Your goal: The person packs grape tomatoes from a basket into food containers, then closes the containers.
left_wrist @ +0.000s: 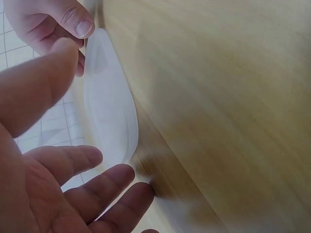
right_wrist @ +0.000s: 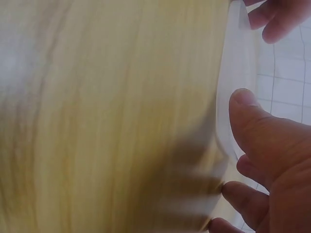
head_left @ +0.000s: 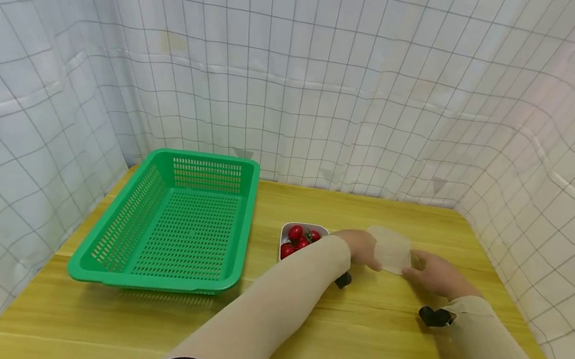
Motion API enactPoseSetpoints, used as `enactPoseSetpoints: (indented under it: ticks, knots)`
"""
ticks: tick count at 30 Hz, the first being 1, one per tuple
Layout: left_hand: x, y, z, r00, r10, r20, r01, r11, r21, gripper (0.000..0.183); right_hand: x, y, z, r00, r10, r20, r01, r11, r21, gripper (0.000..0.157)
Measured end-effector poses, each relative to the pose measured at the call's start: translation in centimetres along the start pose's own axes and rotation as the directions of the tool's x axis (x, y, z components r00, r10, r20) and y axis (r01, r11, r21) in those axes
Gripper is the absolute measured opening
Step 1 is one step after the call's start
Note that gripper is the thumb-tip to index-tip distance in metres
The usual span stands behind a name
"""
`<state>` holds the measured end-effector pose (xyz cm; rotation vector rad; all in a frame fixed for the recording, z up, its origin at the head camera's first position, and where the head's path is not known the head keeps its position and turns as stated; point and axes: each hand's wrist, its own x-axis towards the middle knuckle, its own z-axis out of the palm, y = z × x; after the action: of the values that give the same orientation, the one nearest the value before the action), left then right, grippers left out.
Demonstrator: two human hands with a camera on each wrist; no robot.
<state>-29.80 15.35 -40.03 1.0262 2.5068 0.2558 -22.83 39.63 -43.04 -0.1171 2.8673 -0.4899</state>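
In the head view, a translucent white plastic lid (head_left: 390,250) lies on the wooden table between both hands. My left hand (head_left: 361,249) is at its left side. Its fingers are spread and loosely bent beside the lid (left_wrist: 112,102) in the left wrist view, with nothing gripped. At the lid's right edge is my right hand (head_left: 438,274). The right wrist view shows its thumb (right_wrist: 248,109) overlapping the lid, the other fingers extended by the edge; contact is hard to tell. Behind the left forearm, a white container (head_left: 285,228) of red cherry tomatoes (head_left: 295,233) is partly hidden.
A large green plastic basket (head_left: 245,228) with slotted sides stands on the left of the wooden table (head_left: 353,346). White grid-patterned sheeting (head_left: 300,84) encloses the back and both sides. Black wrist mounts (head_left: 433,317) sit under the wrists.
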Motion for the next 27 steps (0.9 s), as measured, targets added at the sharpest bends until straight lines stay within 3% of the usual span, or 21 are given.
enactPoseSetpoints:
  ticks: [10,19,27]
  knots:
    - [0.5,0.0,0.4,1.000,0.008,0.000,-0.008,0.997,0.073,0.031,0.3,-0.2,0.3,1.000,0.003,0.001,-0.003,1.000,-0.005,0.075]
    - [2.2,-0.4,1.0,1.000,-0.008,0.023,0.006,0.999,0.051,0.032,0.3,-0.2,0.6,1.000,0.008,-0.008,-0.008,1.000,0.002,0.076]
    - [1.8,-0.3,0.9,1.000,0.018,-0.012,-0.018,1.000,-0.008,0.032,0.3,-0.2,0.6,1.000,0.009,-0.016,-0.009,1.000,0.000,0.076]
